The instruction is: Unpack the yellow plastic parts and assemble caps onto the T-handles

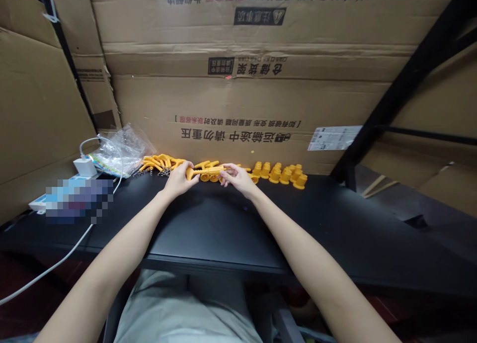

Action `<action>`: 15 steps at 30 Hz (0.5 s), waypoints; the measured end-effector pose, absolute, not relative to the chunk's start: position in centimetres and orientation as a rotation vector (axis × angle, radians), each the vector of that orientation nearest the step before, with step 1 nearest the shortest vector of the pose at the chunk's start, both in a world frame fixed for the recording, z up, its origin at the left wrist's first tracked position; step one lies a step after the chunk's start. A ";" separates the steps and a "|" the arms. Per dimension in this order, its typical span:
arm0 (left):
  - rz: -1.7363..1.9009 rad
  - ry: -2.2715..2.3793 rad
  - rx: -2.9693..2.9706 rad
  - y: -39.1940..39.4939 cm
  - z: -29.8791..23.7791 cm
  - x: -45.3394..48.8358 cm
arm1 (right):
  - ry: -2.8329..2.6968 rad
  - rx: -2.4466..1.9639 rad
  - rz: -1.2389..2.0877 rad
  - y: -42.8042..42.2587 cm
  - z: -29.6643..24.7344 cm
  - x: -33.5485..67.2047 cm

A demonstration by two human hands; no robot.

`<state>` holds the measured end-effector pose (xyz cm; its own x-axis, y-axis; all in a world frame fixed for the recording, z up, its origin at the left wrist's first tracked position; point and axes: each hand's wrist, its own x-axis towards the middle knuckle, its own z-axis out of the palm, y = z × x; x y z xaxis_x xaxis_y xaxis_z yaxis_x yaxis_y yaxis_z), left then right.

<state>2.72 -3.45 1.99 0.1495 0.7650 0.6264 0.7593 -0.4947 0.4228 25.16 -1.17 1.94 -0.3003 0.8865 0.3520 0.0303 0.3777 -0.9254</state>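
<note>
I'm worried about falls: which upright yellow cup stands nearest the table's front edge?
The rightmost cup: it stands forward of the other upright ones.

Black tabletop (208,233) here, yellow cups (275,174) and yellow handles (151,162) along the back edge, crinkly clear bag (124,146) near the back left corner.

soft light; faint sheen across the black tabletop (208,228); dim lower corners; wide-angle stretch at the edges.
</note>
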 end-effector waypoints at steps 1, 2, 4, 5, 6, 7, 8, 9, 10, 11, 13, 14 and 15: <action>1.304 1.578 2.377 -3.5 2.0 2.7 | -1.646 -0.818 1.070 -1.2 2.0 25.1; 1.309 1.579 2.378 -3.5 2.0 2.7 | -1.649 -0.810 1.064 -1.3 2.0 25.1; 1.326 1.573 2.383 -3.5 2.0 2.8 | -1.652 -0.808 1.055 -1.4 2.1 25.1; 1.336 1.570 2.387 -3.5 2.0 2.8 | -1.650 -0.812 1.050 -1.5 2.1 25.1; 1.345 1.568 2.392 -3.5 1.9 2.7 | -1.647 -0.819 1.047 -1.6 2.2 25.0; 1.353 1.566 2.398 -3.5 1.9 2.7 | -1.642 -0.824 1.046 -1.7 2.3 25.0; 1.364 1.562 2.405 -3.4 1.8 2.7 | -1.635 -0.828 1.048 -1.8 2.3 24.9; 1.380 1.551 2.418 -3.4 1.8 2.7 | -1.626 -0.831 1.052 -1.9 2.3 24.8; 1.399 1.531 2.437 -3.3 1.7 2.7 | -1.615 -0.836 1.058 -2.1 2.4 24.8; 1.422 1.505 2.463 -3.3 1.7 2.7 | -1.600 -0.847 1.064 -2.1 2.4 24.7; 1.471 1.443 2.515 -3.3 1.7 2.7 | -1.554 -0.878 1.083 -2.3 2.4 24.4; 1.492 1.418 2.533 -3.3 1.7 2.8 | -1.525 -0.895 1.096 -2.3 2.4 24.3; 1.510 1.402 2.539 -3.4 1.7 2.8 | -1.495 -0.908 1.111 -2.3 2.4 24.2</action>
<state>2.82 -3.35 1.71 0.2094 0.6040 0.7689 0.7221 -0.6257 0.2949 24.21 -2.34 2.41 -0.1960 0.9383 0.2849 -0.0024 0.2901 -0.9570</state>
